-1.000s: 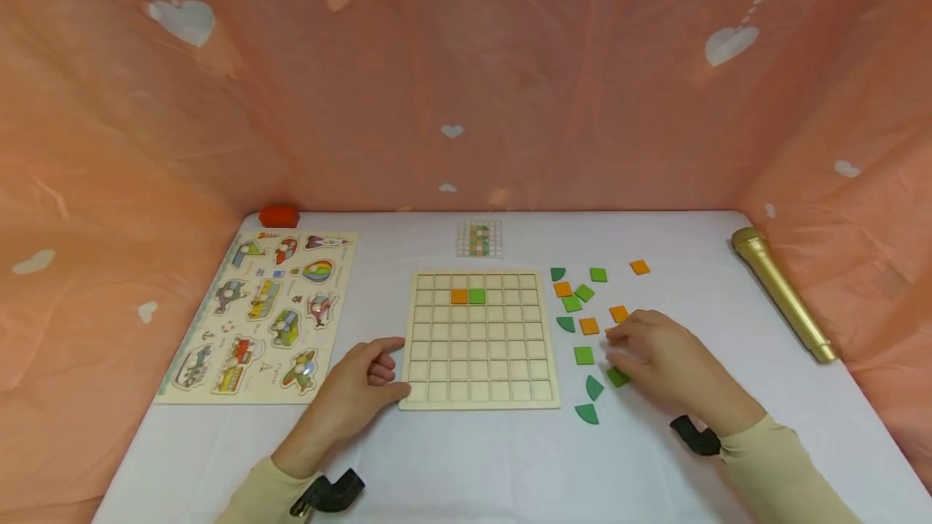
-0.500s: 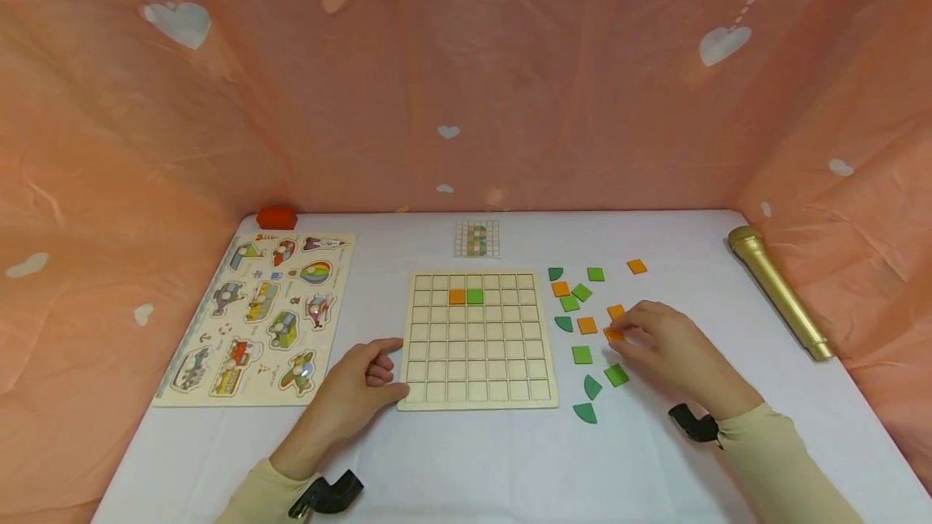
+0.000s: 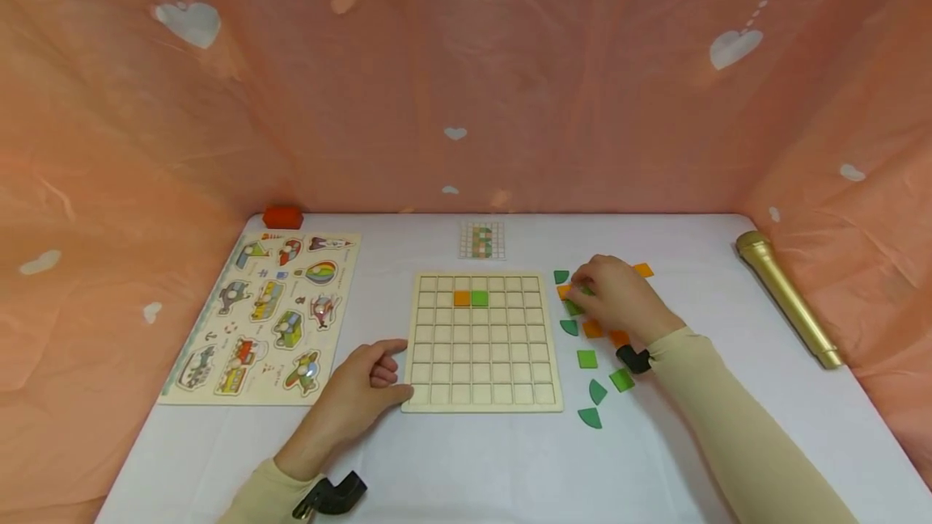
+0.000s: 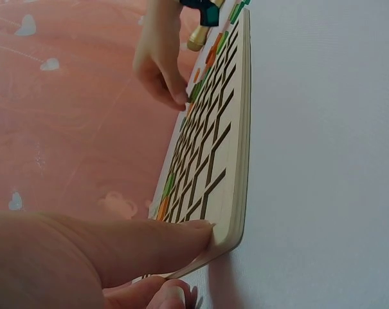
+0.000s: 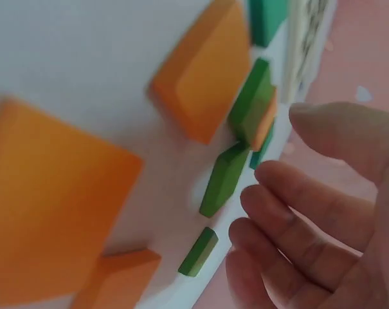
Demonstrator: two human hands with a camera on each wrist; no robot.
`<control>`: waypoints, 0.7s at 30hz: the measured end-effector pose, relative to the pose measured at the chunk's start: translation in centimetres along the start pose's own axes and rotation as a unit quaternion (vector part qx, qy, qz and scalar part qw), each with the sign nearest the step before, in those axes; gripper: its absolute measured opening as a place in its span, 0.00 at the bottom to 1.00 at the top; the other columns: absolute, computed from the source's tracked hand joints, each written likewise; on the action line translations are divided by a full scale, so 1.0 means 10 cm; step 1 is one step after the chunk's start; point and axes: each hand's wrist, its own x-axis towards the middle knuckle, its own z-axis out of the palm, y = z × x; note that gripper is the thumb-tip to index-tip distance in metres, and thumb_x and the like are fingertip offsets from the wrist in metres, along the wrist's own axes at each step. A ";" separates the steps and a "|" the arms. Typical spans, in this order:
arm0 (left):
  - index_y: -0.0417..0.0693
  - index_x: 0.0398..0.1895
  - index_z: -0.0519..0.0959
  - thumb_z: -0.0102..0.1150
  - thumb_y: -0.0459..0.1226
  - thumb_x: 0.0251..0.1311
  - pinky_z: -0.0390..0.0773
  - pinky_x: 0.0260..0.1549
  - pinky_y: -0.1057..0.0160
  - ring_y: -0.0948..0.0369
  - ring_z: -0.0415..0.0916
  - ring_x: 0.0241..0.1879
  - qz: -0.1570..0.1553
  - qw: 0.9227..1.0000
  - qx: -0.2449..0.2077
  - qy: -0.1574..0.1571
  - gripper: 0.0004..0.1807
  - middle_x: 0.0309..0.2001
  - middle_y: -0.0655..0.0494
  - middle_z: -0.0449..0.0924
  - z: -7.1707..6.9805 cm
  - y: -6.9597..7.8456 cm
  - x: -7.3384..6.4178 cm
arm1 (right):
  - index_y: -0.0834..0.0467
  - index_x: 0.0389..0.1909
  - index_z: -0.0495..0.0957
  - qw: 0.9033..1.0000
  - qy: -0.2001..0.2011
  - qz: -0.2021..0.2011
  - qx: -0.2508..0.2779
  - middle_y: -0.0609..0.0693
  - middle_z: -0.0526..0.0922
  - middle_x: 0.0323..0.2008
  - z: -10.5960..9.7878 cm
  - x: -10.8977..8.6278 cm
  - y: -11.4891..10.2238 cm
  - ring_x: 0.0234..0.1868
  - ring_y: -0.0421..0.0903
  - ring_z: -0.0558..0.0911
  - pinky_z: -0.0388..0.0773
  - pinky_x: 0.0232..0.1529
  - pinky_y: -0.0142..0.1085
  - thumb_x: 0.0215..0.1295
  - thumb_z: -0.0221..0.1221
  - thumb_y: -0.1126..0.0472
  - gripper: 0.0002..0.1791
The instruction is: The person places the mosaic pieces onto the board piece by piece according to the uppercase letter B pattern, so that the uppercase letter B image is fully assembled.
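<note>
A pale wooden grid board [image 3: 482,346] lies in the middle of the table. One orange square tile [image 3: 462,298] and one green square tile [image 3: 479,298] sit side by side in its second row. My left hand [image 3: 364,385] holds the board's left edge; in the left wrist view its thumb [image 4: 175,239] lies on top of the near corner, other fingers curled at the edge. My right hand [image 3: 619,291] is over the loose tiles right of the board. In the right wrist view, its thumb and fingers are apart with nothing between them, near green tiles [image 5: 224,180].
A small pattern card [image 3: 482,241] lies behind the board. At left is a picture puzzle board [image 3: 265,322], with a red block [image 3: 282,217] behind it. A gold microphone [image 3: 788,297] lies at far right. Dark green quarter-circle pieces [image 3: 590,418] lie among the loose tiles.
My right hand has moved away from the orange tiles, up and left toward the green tiles at the back of the group. The left hand stays at the board.
</note>
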 end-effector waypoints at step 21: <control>0.41 0.68 0.80 0.80 0.32 0.56 0.79 0.42 0.71 0.63 0.75 0.41 0.009 1.000 0.001 0.003 0.34 0.46 0.52 0.76 0.01 0.01 -0.01 | 0.63 0.53 0.88 0.999 -0.014 0.039 0.013 0.59 0.86 0.53 0.09 0.42 -0.07 0.52 0.56 0.82 0.82 0.63 0.54 0.73 0.67 0.53 0.18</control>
